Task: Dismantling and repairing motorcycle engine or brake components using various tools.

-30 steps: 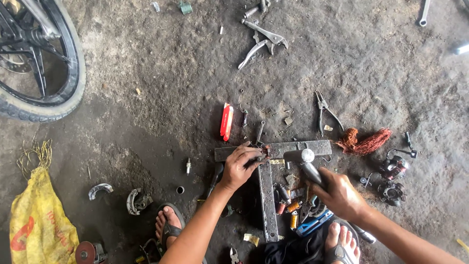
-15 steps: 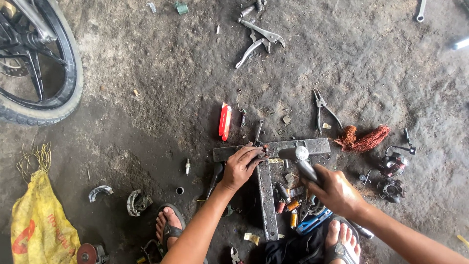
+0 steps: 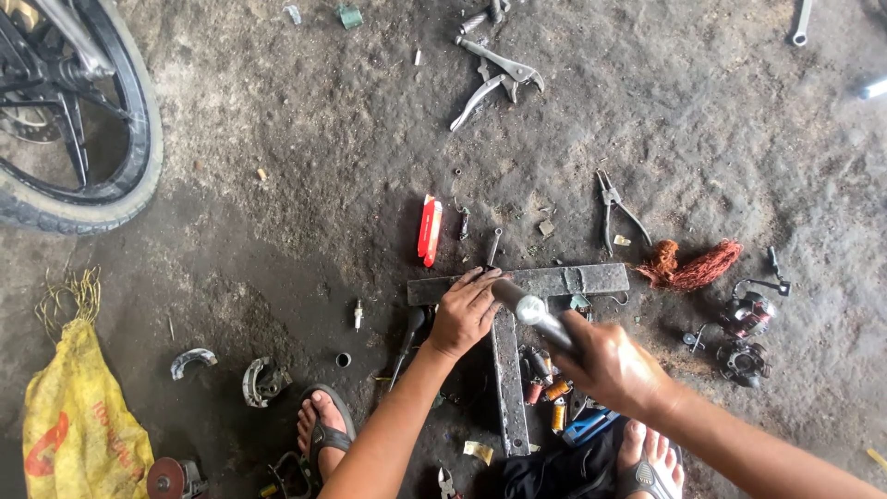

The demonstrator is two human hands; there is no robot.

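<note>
On the dirt floor between your 2 sandalled feet lies a T-shaped metal bar [image 3: 564, 280]. Your left hand [image 3: 465, 312] presses down on its crosspiece, fingers curled over something too small to tell. Your right hand [image 3: 610, 365] is wrapped tight around a hammer [image 3: 534, 310], its head just beside your left fingers. Right of the bar sits a tangle of copper wire [image 3: 695, 265]; left, a red cutter [image 3: 430, 229].

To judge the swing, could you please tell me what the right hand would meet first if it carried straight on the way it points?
Probably the left hand on the T-shaped steel bar; depth is unclear.
</note>
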